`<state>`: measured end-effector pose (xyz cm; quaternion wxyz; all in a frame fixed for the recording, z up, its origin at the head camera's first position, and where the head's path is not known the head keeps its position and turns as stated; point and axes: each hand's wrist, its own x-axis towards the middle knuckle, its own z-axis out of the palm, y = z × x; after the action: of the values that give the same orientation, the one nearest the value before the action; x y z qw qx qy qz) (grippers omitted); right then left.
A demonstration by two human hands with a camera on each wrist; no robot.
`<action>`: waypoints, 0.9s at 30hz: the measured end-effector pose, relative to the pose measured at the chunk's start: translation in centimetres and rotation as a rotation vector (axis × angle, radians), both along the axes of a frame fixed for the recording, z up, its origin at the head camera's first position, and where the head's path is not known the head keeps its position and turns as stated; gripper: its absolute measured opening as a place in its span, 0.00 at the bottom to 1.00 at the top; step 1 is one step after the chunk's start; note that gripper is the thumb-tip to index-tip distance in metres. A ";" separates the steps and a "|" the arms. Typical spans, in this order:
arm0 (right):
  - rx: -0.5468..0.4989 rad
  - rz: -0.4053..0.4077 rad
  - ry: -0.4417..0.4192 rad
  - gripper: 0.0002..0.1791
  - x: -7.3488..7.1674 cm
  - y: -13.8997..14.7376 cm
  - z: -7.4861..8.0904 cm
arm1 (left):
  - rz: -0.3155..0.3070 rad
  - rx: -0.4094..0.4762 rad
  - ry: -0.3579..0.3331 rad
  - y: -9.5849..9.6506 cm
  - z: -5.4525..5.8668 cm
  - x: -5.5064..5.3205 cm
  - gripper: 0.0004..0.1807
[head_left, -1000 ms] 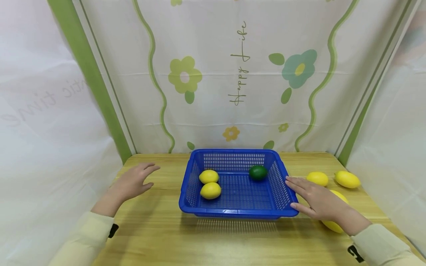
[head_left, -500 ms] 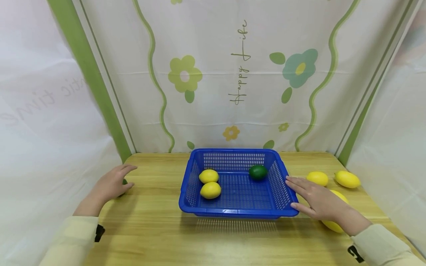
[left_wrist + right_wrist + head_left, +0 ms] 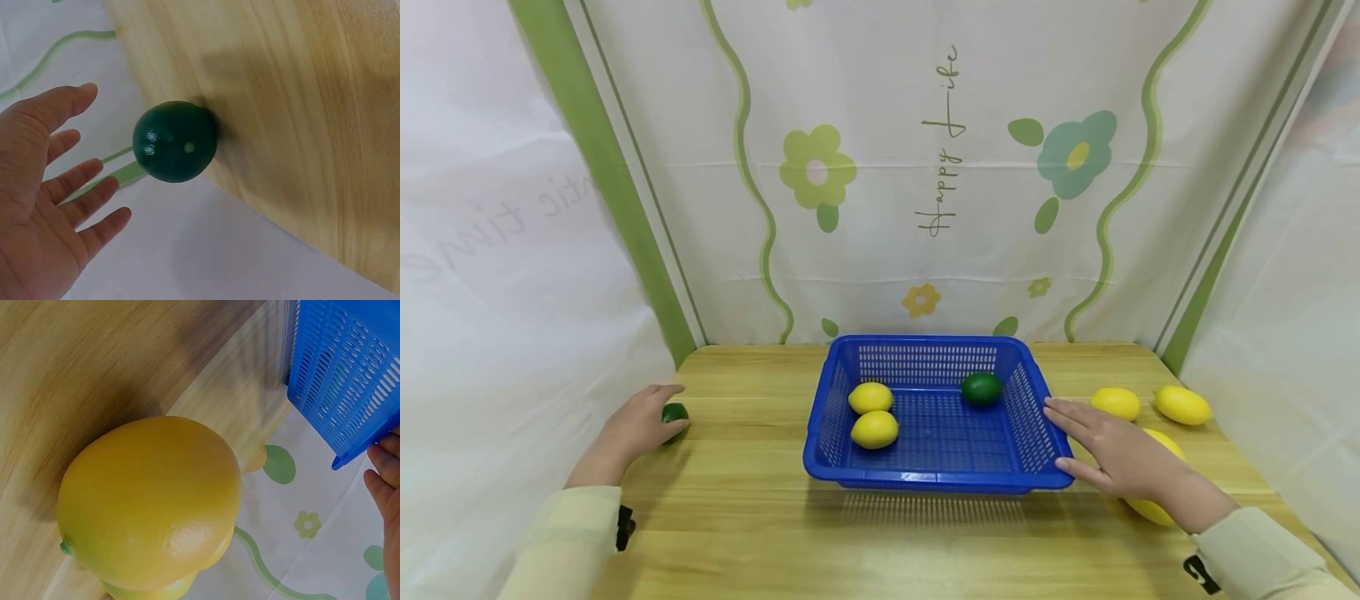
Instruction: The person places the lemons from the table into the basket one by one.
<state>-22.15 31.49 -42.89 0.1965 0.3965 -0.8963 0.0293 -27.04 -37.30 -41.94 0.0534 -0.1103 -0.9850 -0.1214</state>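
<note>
My left hand is at the table's left side, fingers spread beside a dark green, lime-like fruit. In the left wrist view a gap shows between the fingers and this glossy green fruit, which has a pale spot on its end. On the other side, my right hand rests its straight fingers on the right rim of the blue plastic basket. Inside the basket, two lemons lie at the left and another dark green fruit at the back right.
Right of the basket lie two lemons. A bigger yellow fruit with a green tip sits under the right wrist, partly hidden in the head view. A printed white curtain encloses the wooden table at back and sides.
My left hand has moved left and slightly down to the green fruit at the table's left edge, which now shows beside the fingers. The right hand and basket have stayed put.
</note>
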 end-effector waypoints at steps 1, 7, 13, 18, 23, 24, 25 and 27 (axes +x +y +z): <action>-0.001 0.000 0.000 0.35 0.0 0.0 0.0 | 0.011 -0.001 -0.010 -0.1 -0.1 -0.1 0.34; -0.004 0.003 0.002 0.35 0.0 0.0 0.0 | 0.067 0.005 -0.049 -0.7 -0.9 -0.5 0.37; -0.005 0.007 0.006 0.35 0.0 -0.1 0.0 | 0.113 0.031 -0.089 -1.0 -1.8 -0.7 0.38; -0.010 0.008 -0.001 0.35 0.1 -0.1 0.1 | 0.133 0.037 -0.101 -1.1 -2.5 -1.0 0.38; -0.013 0.004 -0.008 0.35 0.2 -0.2 0.1 | 0.146 0.039 -0.111 -1.2 -3.1 -1.2 0.39; -0.013 0.002 -0.009 0.35 0.2 -0.2 0.1 | 0.148 0.041 -0.112 -1.1 -3.2 -1.2 0.39; -0.012 0.000 -0.010 0.35 0.2 -0.2 0.1 | 0.151 0.042 -0.114 -1.1 -3.3 -1.3 0.40; -0.011 -0.002 -0.011 0.35 0.2 -0.1 0.1 | 0.157 0.042 -0.114 -1.1 -3.6 -1.3 0.40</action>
<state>-21.95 31.34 -42.76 0.1939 0.3942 -0.8976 0.0361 -28.33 -38.44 -45.53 0.0092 -0.0246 -0.9893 -0.1436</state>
